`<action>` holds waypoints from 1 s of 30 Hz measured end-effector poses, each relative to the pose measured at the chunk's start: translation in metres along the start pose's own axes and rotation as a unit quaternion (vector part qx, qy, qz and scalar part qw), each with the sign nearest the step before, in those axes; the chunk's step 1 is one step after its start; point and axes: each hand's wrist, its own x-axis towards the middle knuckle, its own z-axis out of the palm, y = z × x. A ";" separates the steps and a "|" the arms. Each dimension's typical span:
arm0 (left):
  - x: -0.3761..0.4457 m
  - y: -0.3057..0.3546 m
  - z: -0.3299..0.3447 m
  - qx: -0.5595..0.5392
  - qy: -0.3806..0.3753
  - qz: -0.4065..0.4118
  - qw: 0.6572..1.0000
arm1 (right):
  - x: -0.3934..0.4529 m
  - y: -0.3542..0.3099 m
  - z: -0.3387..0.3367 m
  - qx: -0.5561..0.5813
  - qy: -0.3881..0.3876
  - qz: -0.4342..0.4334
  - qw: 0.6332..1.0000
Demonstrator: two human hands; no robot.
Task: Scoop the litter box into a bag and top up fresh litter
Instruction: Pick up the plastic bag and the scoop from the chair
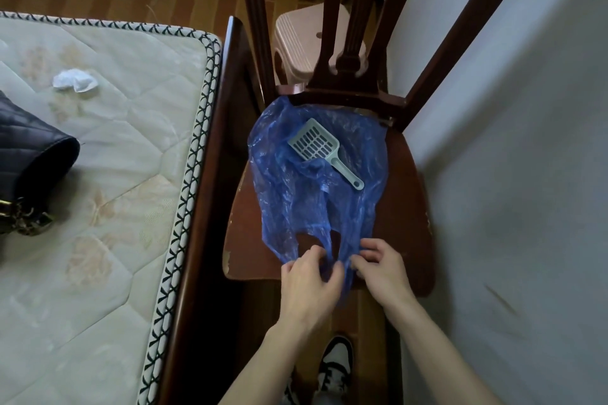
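A thin blue plastic bag (296,194) lies spread over the seat of a dark wooden chair (404,181). A pale grey-blue slotted litter scoop (317,145) rests on the bag near the chair back, its handle pointing toward the front right. My left hand (307,283) pinches the bag's near handle loops at the seat's front edge. My right hand (381,266) grips the same end of the bag just to the right. No litter box or litter is in view.
A bare mattress (108,174) on a dark bed frame (210,194) fills the left, with a black quilted handbag (29,161) and crumpled white tissue (75,80) on it. A pink plastic stool (306,43) stands behind the chair. A white wall (513,141) is close on the right.
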 end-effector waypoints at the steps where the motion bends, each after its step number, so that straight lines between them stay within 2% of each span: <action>1: 0.000 0.001 0.001 0.016 -0.012 0.007 1.000 | 0.000 -0.002 0.002 0.019 -0.005 0.001 1.000; 4: 0.000 -0.003 0.004 0.098 -0.043 0.036 0.994 | -0.002 -0.008 0.008 0.042 -0.024 -0.001 0.999; 6: 0.000 -0.008 0.007 0.135 -0.036 0.049 0.989 | -0.001 -0.013 0.009 0.040 -0.032 -0.001 0.999; 8: 0.002 -0.010 0.007 0.135 -0.016 0.043 0.990 | -0.001 -0.020 0.007 -0.012 -0.009 -0.012 1.000; 10: 0.003 -0.010 0.006 0.117 -0.004 0.037 0.992 | 0.001 -0.029 0.003 -0.128 0.071 -0.076 0.986; 12: 0.004 -0.012 0.003 0.083 -0.007 0.032 0.996 | 0.007 -0.043 0.002 -0.195 0.150 -0.171 0.954; 14: 0.006 -0.014 0.000 0.058 -0.019 0.030 0.998 | 0.022 -0.062 0.003 -0.229 0.176 -0.252 0.924; 18: 0.014 -0.019 -0.008 0.022 -0.037 0.034 0.999 | 0.074 -0.101 0.012 -0.382 0.137 -0.338 0.849; 22: 0.023 -0.027 -0.015 -0.001 -0.039 0.035 0.999 | 0.114 -0.117 0.021 -0.523 0.077 -0.318 0.787; 28: 0.034 -0.036 -0.029 -0.022 -0.031 0.036 0.999 | 0.131 -0.118 0.034 -0.586 0.037 -0.277 0.761; 30: 0.035 -0.037 -0.035 -0.013 -0.027 0.035 0.999 | 0.130 -0.116 0.035 -0.574 0.036 -0.277 0.770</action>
